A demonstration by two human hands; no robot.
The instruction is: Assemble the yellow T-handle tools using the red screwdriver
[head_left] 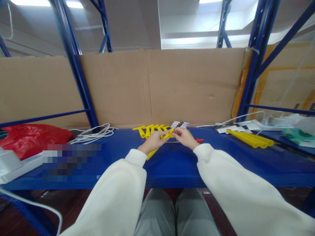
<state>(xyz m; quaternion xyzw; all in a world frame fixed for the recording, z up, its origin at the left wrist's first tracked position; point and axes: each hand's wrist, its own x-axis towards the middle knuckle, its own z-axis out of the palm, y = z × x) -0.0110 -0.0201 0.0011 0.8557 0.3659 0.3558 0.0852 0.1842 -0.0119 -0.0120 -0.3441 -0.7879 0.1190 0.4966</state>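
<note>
Over the middle of the blue shelf, my left hand [155,141] is closed around a yellow T-shaped plastic piece [152,154], whose tube end sticks out below the palm toward me. My right hand [183,136] pinches at the piece's upper end; whether a small part sits between those fingertips is too small to tell. Just behind my left hand several similar yellow T-shaped pieces [142,132] lie in a row. Small black-and-white strips [180,124] are lined up beyond my right hand. A red handle [199,140] of some tool shows by my right wrist, its shaft partly hidden.
Several yellow tubes [251,139] lie at the right near a white cable [236,117]. On the left are a coiled white cable [98,133], a red plastic bag [36,137] and a white power strip [24,168]. Cardboard [159,88] walls the back between blue posts [256,62].
</note>
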